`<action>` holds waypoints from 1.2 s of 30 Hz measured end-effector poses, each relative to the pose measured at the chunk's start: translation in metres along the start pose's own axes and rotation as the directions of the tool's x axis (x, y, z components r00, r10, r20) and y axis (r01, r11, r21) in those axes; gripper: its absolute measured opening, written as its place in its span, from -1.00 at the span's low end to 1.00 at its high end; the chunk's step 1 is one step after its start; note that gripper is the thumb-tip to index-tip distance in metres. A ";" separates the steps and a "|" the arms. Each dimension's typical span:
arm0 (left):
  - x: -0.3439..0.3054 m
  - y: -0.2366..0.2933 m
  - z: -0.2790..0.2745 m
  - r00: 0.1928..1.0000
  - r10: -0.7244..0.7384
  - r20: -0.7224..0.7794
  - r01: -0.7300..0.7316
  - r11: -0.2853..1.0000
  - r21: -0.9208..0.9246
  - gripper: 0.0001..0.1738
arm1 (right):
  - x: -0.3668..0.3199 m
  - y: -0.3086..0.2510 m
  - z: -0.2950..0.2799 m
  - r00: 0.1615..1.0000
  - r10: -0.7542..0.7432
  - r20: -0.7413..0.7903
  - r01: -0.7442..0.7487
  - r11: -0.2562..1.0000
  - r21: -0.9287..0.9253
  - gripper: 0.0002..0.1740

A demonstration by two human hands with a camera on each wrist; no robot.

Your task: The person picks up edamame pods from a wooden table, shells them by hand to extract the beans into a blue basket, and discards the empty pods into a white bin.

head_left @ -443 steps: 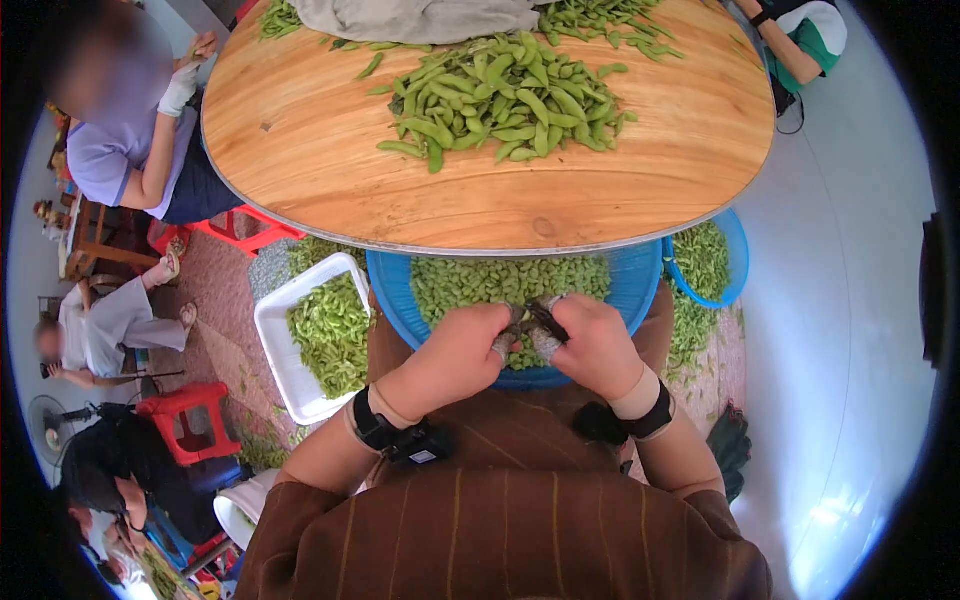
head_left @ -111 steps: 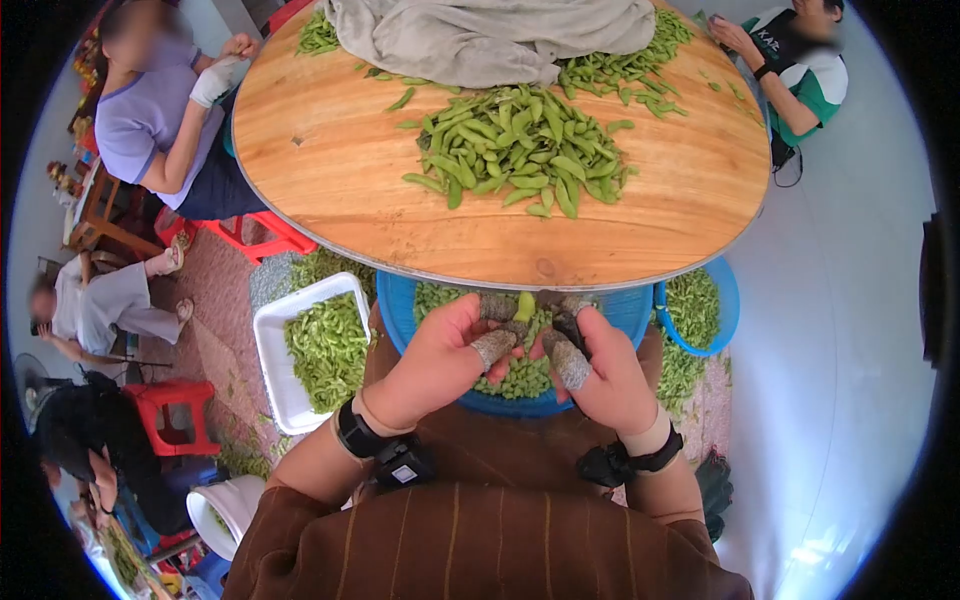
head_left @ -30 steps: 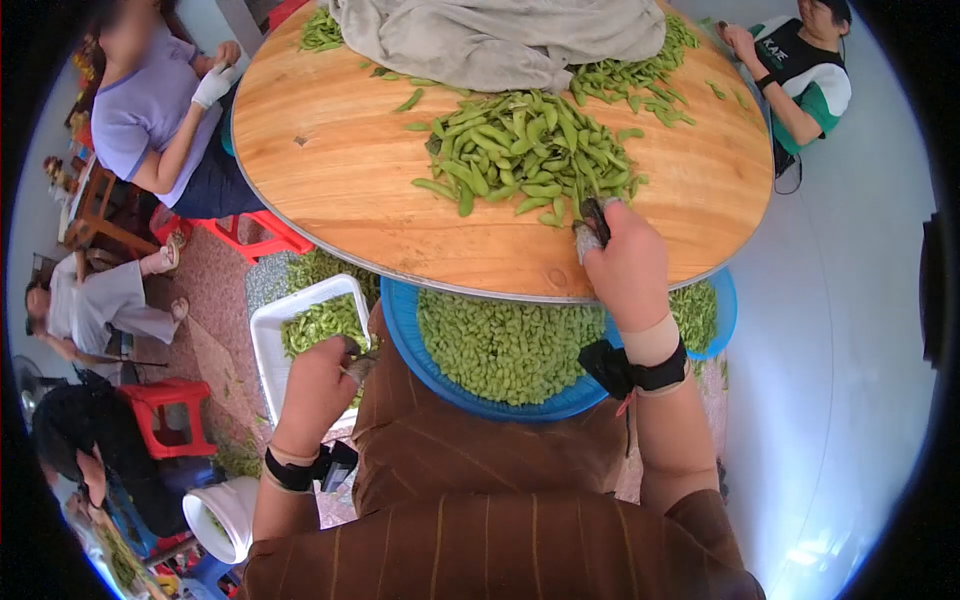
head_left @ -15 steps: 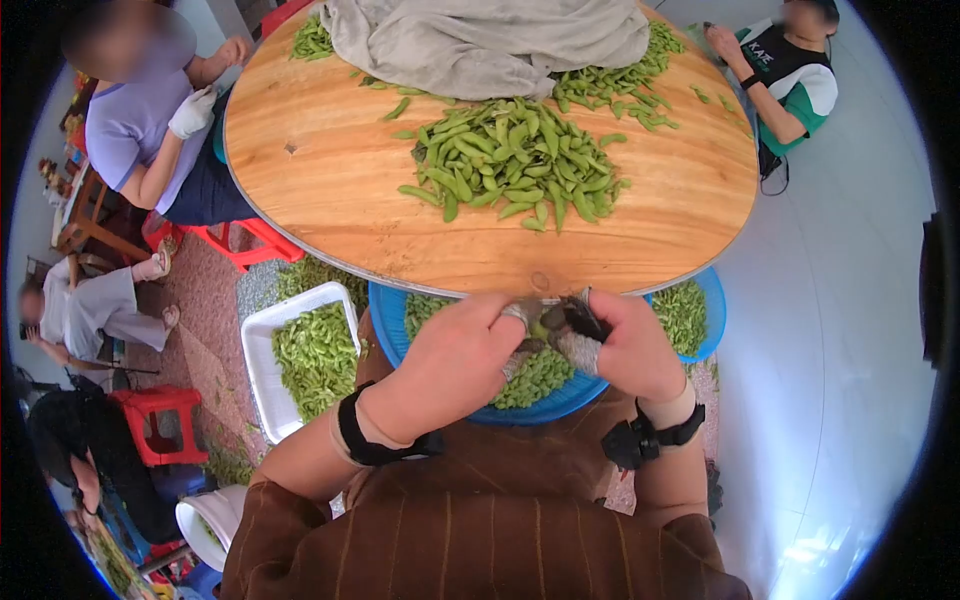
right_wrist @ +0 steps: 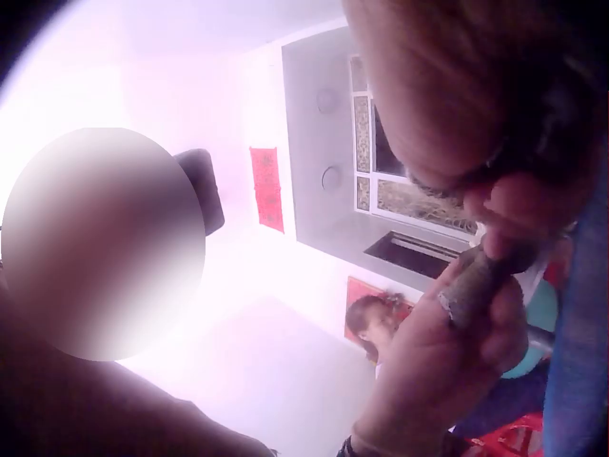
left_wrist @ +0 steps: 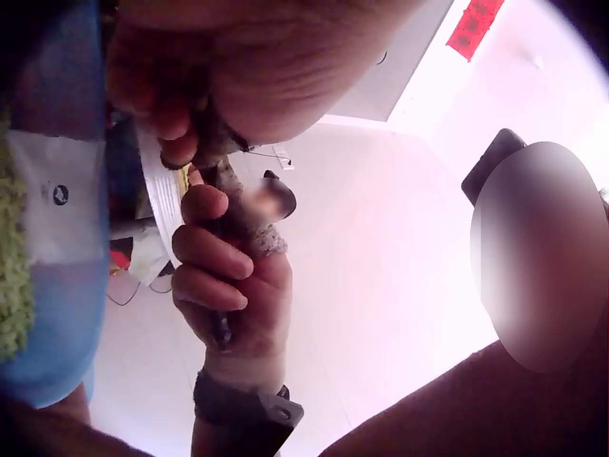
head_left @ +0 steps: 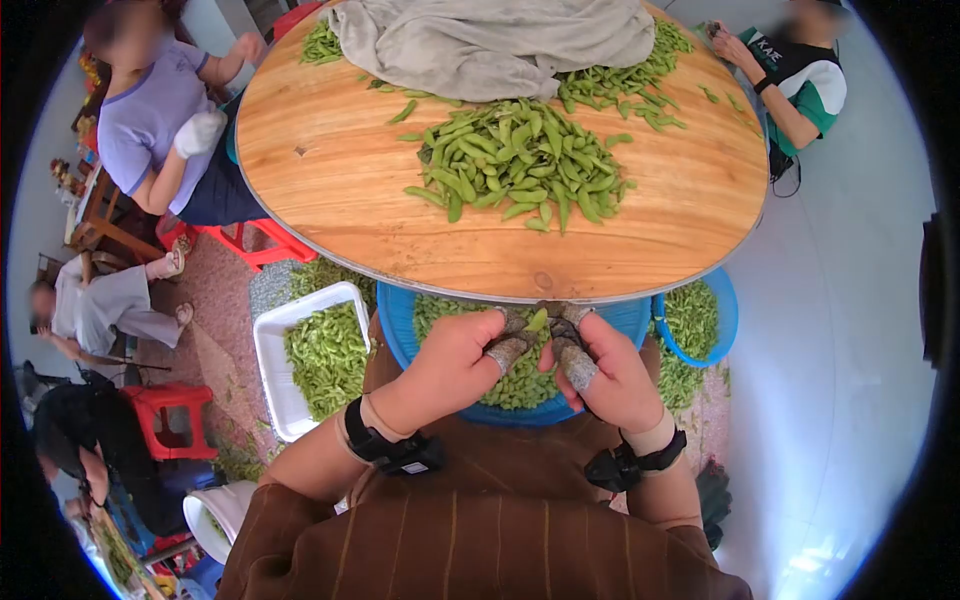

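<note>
L hand (head_left: 452, 360): thumb & finger, both in grey wraps, clamped on one green pod (head_left: 538, 320), held over blue basin (head_left: 400, 320) just off the table's near edge. R hand (head_left: 620, 378): fingers curled round a slim dark tool (left_wrist: 222, 328), its end poking out below them in the L wrist view; wrapped thumb near the pod, can't tell if touching. Beans (head_left: 520, 387) fill the basin below, far side tucked under the table.

Wood-grain table (head_left: 330, 200) has a rounded edge; pod heap (head_left: 520, 165) sits mid-top w/ a few strays around it. Grey cloth (head_left: 490, 45) lies at the far side, more pods showing from under it.

L of basin: white crate (head_left: 268, 365) w/ green pods or husks, can't tell which. R: smaller blue basket (head_left: 727, 320), similar fill. More green bits on the pinkish floor (head_left: 215, 340).

Room: person in lilac top (head_left: 145, 125) w/ one white glove, table's L side; person in green-white-black top (head_left: 815, 85), R side. Red stool (head_left: 172, 415) & white bucket (head_left: 215, 515) lower L. Red paper (right_wrist: 267, 188) on pale wall near a window (right_wrist: 419, 205), R wrist view.
</note>
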State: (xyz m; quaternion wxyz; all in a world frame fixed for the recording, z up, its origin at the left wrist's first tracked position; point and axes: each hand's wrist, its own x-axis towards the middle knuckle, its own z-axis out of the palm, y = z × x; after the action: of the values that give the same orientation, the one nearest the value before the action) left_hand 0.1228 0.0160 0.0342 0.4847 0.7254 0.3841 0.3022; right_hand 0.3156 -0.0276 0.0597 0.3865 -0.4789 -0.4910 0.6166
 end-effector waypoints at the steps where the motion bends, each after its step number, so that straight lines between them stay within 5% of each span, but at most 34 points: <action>1: 0.004 -0.002 -0.002 0.998 0.059 -0.007 -0.059 0.997 0.059 -0.94 | 0.004 0.000 0.001 1.000 -0.003 -0.018 0.004 1.000 0.031 -0.88; 5: 0.003 -0.001 -0.004 0.987 0.161 -0.004 -0.155 0.956 0.248 -0.92 | 0.003 0.012 -0.005 0.999 0.033 0.037 -0.036 0.997 0.067 -0.87; 8: -0.001 -0.002 -0.008 0.973 0.222 0.058 -0.230 0.942 0.246 -0.94 | -0.001 0.007 -0.004 0.988 0.110 0.109 -0.140 0.938 0.318 -0.81; 9: -0.005 0.000 -0.012 0.968 -0.047 0.248 0.147 0.904 -0.401 -0.92 | -0.007 0.001 -0.001 0.970 0.144 0.198 -0.226 0.835 0.501 -0.78; 10: -0.007 0.001 -0.013 0.833 -0.123 0.539 0.542 0.373 -0.753 -0.89 | -0.011 -0.002 0.002 0.944 0.158 0.290 -0.315 0.689 0.652 -0.76; 12: -0.009 -0.001 -0.010 0.853 -0.160 0.498 0.511 0.452 -0.731 -0.90 | -0.015 0.000 0.006 0.938 0.120 0.325 -0.318 0.672 0.669 -0.75; 14: -0.009 -0.004 -0.007 0.892 -0.211 0.400 0.439 0.612 -0.658 -0.90 | -0.013 0.001 0.007 0.931 0.076 0.358 -0.317 0.656 0.685 -0.74; 16: -0.010 -0.006 -0.004 0.923 -0.242 0.299 0.374 0.748 -0.548 -0.89 | -0.004 0.010 0.006 0.983 0.167 0.078 -0.184 0.898 0.399 -0.76; 17: -0.010 -0.006 -0.005 0.922 -0.244 0.301 0.377 0.747 -0.548 -0.89 | -0.003 0.016 0.006 0.983 0.169 0.078 -0.186 0.897 0.401 -0.76; 18: -0.010 -0.006 -0.006 0.992 -0.016 0.124 0.031 0.993 -0.115 -0.92 | -0.003 0.021 0.006 0.986 0.152 0.068 -0.165 0.945 0.282 -0.71; 19: -0.011 -0.006 -0.007 0.958 0.274 0.082 -0.284 0.875 0.392 -0.92 | -0.003 0.025 0.007 0.989 0.133 0.063 -0.141 0.977 0.159 -0.66; 20: -0.012 -0.005 -0.006 0.959 0.272 0.083 -0.283 0.875 0.394 -0.92 | -0.003 0.026 0.008 0.989 0.132 0.065 -0.141 0.977 0.161 -0.66; 22: -0.013 -0.003 -0.005 0.920 0.364 0.144 -0.357 0.630 0.690 -0.84 | -0.001 0.026 0.010 0.985 0.158 0.067 -0.164 0.981 0.103 -0.68; 29: -0.014 -0.016 0.009 0.900 0.428 0.077 -0.313 0.515 0.798 -0.81 | -0.002 0.022 0.015 0.989 0.149 -0.008 -0.146 0.980 0.137 -0.86; 32: -0.014 -0.017 0.012 0.922 0.387 0.026 -0.303 0.678 0.670 -0.90 | -0.003 0.027 0.013 0.989 0.149 0.007 -0.146 0.962 0.231 -0.88; 33: -0.014 -0.016 0.012 0.987 0.162 -0.007 -0.150 0.931 0.334 -0.95 | -0.004 0.028 0.012 0.991 0.129 0.027 -0.131 0.961 0.244 -0.88; 34: -0.014 -0.015 0.011 0.996 -0.068 0.053 0.071 0.996 -0.050 -0.91 | -0.005 0.030 0.011 0.993 0.108 0.047 -0.116 0.959 0.258 -0.87; 35: -0.012 -0.013 0.009 0.996 -0.069 0.055 0.071 0.996 -0.049 -0.91 | -0.006 0.031 0.009 0.993 0.108 0.046 -0.116 0.959 0.260 -0.87; 36: -0.009 -0.011 0.005 0.946 -0.277 0.170 0.323 0.861 -0.394 -0.84 | -0.007 0.032 0.008 0.991 0.105 0.080 -0.123 0.956 0.268 -0.86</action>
State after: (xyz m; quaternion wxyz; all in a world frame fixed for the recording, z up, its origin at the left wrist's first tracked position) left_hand 0.1192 0.0082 0.0220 0.6893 0.5516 0.3922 0.2584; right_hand 0.3098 -0.0430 0.0300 0.3961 -0.4287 -0.3853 0.7147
